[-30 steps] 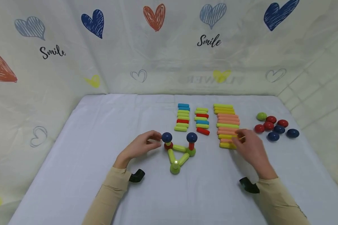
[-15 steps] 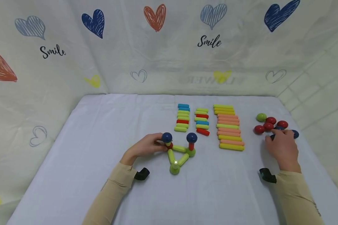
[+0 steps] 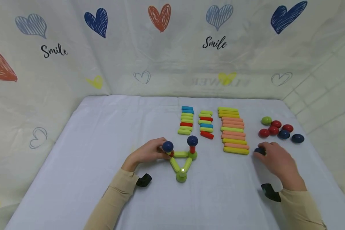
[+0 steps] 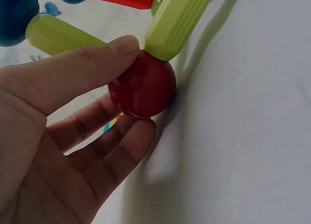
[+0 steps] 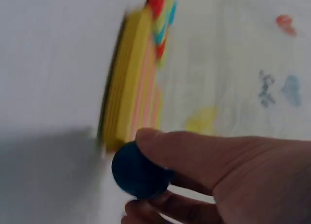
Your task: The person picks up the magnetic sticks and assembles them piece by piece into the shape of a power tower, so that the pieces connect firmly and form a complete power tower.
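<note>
Sitting in right hand (image 3: pixel 279 160), blue ball (image 5: pixel 137 171); in left hand (image 3: pixel 148 150), red ball (image 4: pixel 146 88).

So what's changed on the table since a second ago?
The right hand took a dark blue ball from the loose balls and brought it leftward. The left hand took hold of the triangular frame by its red ball; the frame turned slightly. The stick rows stayed put.

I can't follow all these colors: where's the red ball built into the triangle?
In the left wrist view, the red ball is near mid-picture, pinched by the left hand; in the head view, it's the triangle's far left corner.
</note>
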Available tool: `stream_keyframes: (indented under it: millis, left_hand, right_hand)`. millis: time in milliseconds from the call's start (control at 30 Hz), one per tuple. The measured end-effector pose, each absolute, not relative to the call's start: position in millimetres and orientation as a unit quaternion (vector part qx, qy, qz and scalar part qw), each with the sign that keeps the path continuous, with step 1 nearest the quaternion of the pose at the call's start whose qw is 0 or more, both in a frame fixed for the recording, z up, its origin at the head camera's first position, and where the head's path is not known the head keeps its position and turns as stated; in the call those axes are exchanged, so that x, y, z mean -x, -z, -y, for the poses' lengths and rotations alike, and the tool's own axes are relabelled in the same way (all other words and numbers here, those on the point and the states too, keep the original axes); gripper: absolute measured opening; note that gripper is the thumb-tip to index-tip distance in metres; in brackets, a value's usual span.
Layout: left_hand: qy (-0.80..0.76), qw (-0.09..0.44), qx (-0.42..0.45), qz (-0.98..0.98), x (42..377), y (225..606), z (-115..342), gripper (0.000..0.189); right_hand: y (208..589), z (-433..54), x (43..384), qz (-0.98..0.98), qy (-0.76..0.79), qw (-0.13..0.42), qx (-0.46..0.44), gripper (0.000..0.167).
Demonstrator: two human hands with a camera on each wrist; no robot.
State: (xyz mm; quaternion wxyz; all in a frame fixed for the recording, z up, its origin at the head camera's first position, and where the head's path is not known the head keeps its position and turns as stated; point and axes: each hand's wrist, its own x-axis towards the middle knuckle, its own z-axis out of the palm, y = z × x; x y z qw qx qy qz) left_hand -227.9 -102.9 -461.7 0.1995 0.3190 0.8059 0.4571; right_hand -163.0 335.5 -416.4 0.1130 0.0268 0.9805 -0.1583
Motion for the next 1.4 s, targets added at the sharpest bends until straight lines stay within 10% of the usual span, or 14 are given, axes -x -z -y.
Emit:
stream_keyframes:
  millis: [367,1000,1400]
  left_hand:
    - [-0.459,0.190,-0.322,-0.806,229,466,103,0.029]
    - [-0.456,0.184,-0.322,-0.809,230,468,105,0.027]
    - [-0.447,0.205,-0.335,-0.804,229,464,111,0.026]
  right_hand:
    - [394,-190,125,-0.819,0.509,0.124,0.232,0.037]
    - [406,-167,133,-0.826,0.486,0.148,0.244,0.047]
    - [449,-153,135,-0.899,0.321,0.183,0.236,0.025]
